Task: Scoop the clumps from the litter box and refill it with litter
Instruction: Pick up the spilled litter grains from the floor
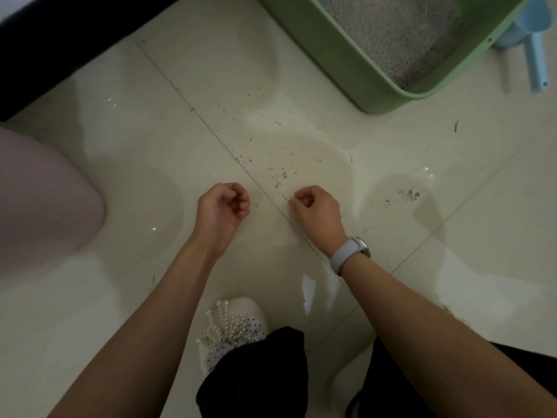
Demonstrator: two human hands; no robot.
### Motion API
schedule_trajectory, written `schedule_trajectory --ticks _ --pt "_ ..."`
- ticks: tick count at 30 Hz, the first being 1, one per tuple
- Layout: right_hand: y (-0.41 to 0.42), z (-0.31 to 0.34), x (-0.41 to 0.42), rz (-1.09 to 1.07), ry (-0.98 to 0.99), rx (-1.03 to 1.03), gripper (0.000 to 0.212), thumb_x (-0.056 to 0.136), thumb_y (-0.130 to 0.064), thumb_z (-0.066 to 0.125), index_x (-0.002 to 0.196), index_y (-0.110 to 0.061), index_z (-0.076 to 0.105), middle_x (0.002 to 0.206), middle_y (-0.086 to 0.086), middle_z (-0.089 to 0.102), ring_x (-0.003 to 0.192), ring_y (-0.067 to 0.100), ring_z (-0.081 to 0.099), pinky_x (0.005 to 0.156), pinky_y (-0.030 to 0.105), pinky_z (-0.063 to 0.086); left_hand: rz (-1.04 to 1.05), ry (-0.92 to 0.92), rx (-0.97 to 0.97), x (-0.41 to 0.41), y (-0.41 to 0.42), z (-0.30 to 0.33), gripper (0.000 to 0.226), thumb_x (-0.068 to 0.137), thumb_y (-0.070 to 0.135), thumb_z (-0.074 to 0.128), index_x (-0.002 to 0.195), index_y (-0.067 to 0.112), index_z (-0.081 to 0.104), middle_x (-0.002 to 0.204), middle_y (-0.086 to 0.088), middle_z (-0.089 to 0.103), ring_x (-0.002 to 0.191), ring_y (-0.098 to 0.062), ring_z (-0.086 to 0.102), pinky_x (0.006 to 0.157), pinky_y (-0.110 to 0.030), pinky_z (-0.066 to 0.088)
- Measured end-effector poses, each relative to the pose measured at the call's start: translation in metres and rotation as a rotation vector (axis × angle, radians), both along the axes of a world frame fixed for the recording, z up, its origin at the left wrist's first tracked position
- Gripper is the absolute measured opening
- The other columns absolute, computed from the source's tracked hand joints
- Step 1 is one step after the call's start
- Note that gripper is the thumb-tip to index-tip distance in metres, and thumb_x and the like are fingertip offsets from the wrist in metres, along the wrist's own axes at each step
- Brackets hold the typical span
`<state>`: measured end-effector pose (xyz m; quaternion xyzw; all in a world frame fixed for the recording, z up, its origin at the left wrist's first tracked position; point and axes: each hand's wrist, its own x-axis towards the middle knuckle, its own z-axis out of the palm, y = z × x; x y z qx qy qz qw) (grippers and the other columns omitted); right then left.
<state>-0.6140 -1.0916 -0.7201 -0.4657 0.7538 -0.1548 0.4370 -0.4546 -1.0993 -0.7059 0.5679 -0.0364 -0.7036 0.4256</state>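
A green litter box [382, 95] stands on the floor at the top right, filled with grey litter [401, 34]. Beside its right edge lies a light blue scoop [536, 55]. My left hand [223, 206] and my right hand [316, 206] hover side by side low over the tiles, well short of the box. Both have their fingers curled into loose fists, and I see nothing held in either. The right wrist wears a pale watch. Loose litter grains [277, 173] are scattered on the tile just ahead of my right hand.
A rounded pink object [45, 200] sits at the left edge. A dark piece of furniture [60, 34] runs along the top left. My white shoe with pearl trim [232, 324] and dark trouser legs are below the hands.
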Motion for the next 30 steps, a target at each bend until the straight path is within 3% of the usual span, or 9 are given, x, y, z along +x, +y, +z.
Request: schedule_trajectory --ticks 4,7,10,13,17,20,22,25,30 --pt "0.002 -0.008 0.004 0.073 0.119 -0.066 0.014 0.088 -0.008 0.053 0.094 0.0 0.062 0.097 0.016 0.059 0.085 0.023 0.052 0.064 0.015 0.027 -0.07 -0.336 0.009 0.001 0.003 -0.008 0.026 0.084 0.004 0.044 0.059 0.006 0.053 0.044 0.004 0.046 0.041 -0.008 0.035 0.04 -0.018 0.024" --pt "0.002 -0.011 0.006 0.142 0.174 -0.1 0.015 0.09 -0.005 0.047 0.087 0.003 0.059 0.095 0.017 0.057 0.088 0.029 0.051 0.063 0.02 0.024 -0.243 -0.605 -0.049 0.002 0.007 -0.012 0.025 0.084 0.01 0.054 0.059 0.012 0.059 0.049 0.004 0.046 0.047 -0.009 0.038 0.048 -0.021 0.03" --pt "0.0 -0.008 0.006 0.183 0.157 -0.097 0.015 0.091 -0.007 0.044 0.085 -0.001 0.056 0.087 0.012 0.056 0.075 0.022 0.046 0.06 0.021 0.027 -0.407 -0.797 -0.169 -0.005 0.011 -0.012 0.015 0.084 0.017 0.06 0.069 0.015 0.064 0.061 0.008 0.055 0.056 -0.002 0.049 0.06 -0.017 0.039" --pt "-0.01 0.003 0.0 -0.159 -0.206 -0.011 0.018 0.091 -0.009 0.046 0.073 -0.009 0.048 0.064 0.0 0.046 0.055 0.011 0.039 0.049 0.015 0.032 -0.531 -0.912 -0.297 -0.017 0.013 -0.013 0.004 0.083 0.018 0.064 0.079 0.017 0.066 0.064 0.01 0.055 0.059 0.0 0.05 0.06 -0.006 0.037" --pt "-0.02 0.02 -0.014 -0.668 -1.113 0.226 0.024 0.082 -0.005 0.041 0.058 -0.011 0.043 0.054 0.002 0.046 0.046 0.011 0.037 0.043 0.02 0.029 -0.746 -0.987 -0.46 -0.033 0.009 -0.018 0.009 0.082 0.017 0.065 0.09 0.012 0.066 0.057 0.011 0.042 0.058 -0.006 0.043 0.062 -0.016 0.034" --pt "-0.022 0.024 -0.022 -0.672 -1.237 0.225 0.018 0.067 -0.013 0.041 0.05 -0.012 0.047 0.052 0.002 0.045 0.044 0.013 0.036 0.041 0.02 0.028 -0.864 -1.066 -0.532 -0.04 0.003 -0.02 0.015 0.084 0.017 0.062 0.096 0.009 0.065 0.068 0.003 0.051 0.072 -0.016 0.049 0.068 -0.021 0.033" --pt "-0.024 0.021 -0.026 -0.682 -1.166 0.2 0.025 0.074 -0.012 0.04 0.049 -0.013 0.043 0.049 0.001 0.044 0.042 0.013 0.035 0.04 0.02 0.028 -0.916 -1.115 -0.535 -0.042 0.0 -0.023 0.017 0.086 0.018 0.06 0.1 0.009 0.065 0.087 -0.008 0.062 0.085 -0.022 0.056 0.074 -0.026 0.036" --pt "-0.022 0.012 -0.028 -0.622 -0.839 0.155 0.036 0.091 -0.014 0.044 0.055 -0.013 0.044 0.046 -0.002 0.048 0.041 0.011 0.038 0.042 0.019 0.03 -0.941 -1.172 -0.549 -0.041 -0.002 -0.026 0.017 0.088 0.021 0.058 0.099 0.011 0.066 0.096 -0.008 0.064 0.092 -0.024 0.057 0.076 -0.027 0.037" --pt "-0.016 0.003 -0.024 -0.151 -0.178 0.027 0.021 0.087 -0.018 0.059 0.066 -0.014 0.055 0.063 -0.004 0.052 0.059 0.009 0.046 0.055 0.016 0.038 -1.086 -1.249 -0.631 -0.041 -0.006 -0.026 0.02 0.092 0.025 0.05 0.102 0.013 0.063 0.103 -0.005 0.064 0.095 -0.025 0.058 0.075 -0.03 0.04"
